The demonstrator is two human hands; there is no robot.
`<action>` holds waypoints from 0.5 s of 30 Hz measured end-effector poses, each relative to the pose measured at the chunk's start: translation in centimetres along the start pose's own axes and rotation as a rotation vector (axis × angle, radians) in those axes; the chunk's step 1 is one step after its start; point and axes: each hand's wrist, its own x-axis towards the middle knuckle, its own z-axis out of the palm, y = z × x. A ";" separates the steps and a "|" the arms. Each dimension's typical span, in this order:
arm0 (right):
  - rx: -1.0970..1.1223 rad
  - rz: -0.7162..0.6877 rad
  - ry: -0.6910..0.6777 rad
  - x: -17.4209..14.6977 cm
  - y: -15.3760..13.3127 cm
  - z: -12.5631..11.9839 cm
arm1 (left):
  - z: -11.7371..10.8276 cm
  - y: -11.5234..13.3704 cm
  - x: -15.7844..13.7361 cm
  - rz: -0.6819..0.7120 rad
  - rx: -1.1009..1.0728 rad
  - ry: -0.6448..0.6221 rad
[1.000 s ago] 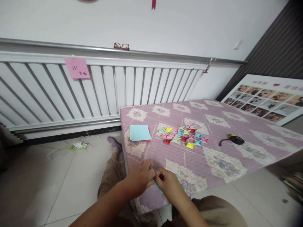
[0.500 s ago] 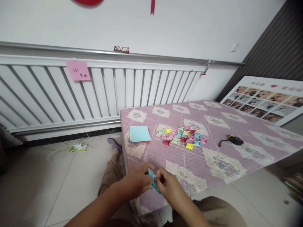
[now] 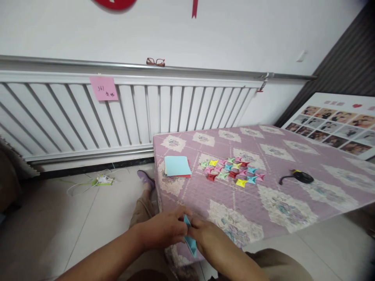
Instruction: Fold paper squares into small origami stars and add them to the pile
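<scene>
Between my two hands, above the near left corner of the table, is a folded piece of light blue paper (image 3: 191, 245). My left hand (image 3: 175, 228) grips its left side, fingers closed. From the right, my right hand (image 3: 203, 236) pinches it, with the thumb against the fold; its other fingers are mostly hidden. Farther back on the table lies a stack of square paper (image 3: 177, 166), light blue on top with red showing at the edge. Right of the stack sit several small folded paper shapes (image 3: 231, 171) in pink, red, yellow, green and blue.
The table wears a purple floral cloth (image 3: 202, 195). A black object with a strap (image 3: 303, 176) lies on its right part. Behind stands a white radiator (image 3: 131, 113), with glasses (image 3: 156, 62) on the pipe above. A power strip (image 3: 104, 179) with cables is on the floor.
My right hand has turned and moved lower over the blue paper, which now points more steeply downward. The whole view has shifted slightly, so the table appears farther right.
</scene>
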 end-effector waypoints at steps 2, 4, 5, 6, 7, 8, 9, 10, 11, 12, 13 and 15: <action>-0.042 -0.060 -0.082 0.1 -0.1 -0.1 | -1.0 0.4 -0.3 -0.002 -0.015 -0.019; -0.066 -0.099 -0.127 0.2 0.0 0.0 | -1.8 0.7 -0.6 0.017 -0.028 -0.032; -0.070 -0.111 -0.134 0.3 0.1 0.1 | -2.2 0.8 -0.6 0.033 -0.034 -0.034; -0.073 -0.121 -0.140 0.3 0.2 0.1 | -2.4 0.9 -0.7 0.045 -0.041 -0.028; -0.078 -0.126 -0.144 0.3 0.4 0.2 | -2.5 1.0 -0.7 0.047 -0.047 -0.014; -0.090 -0.123 -0.146 0.4 0.5 0.2 | -2.6 1.0 -0.8 0.037 -0.058 0.004; -0.104 -0.115 -0.143 0.4 0.5 0.2 | -2.5 1.0 -0.9 0.016 -0.073 0.026; -0.115 -0.108 -0.141 0.4 0.5 0.2 | -2.4 1.0 -1.0 -0.014 -0.089 0.051; -0.118 -0.104 -0.139 0.4 0.4 0.1 | -2.2 1.0 -1.1 -0.043 -0.106 0.076; -0.109 -0.104 -0.139 0.3 0.3 -0.1 | -2.0 1.0 -1.2 -0.063 -0.122 0.095; -0.086 -0.105 -0.138 0.3 0.2 -0.3 | -1.8 1.1 -1.3 -0.071 -0.139 0.111; 0.001 -0.106 -0.139 0.2 -0.2 -0.7 | -1.4 1.2 -1.4 -0.060 -0.178 0.133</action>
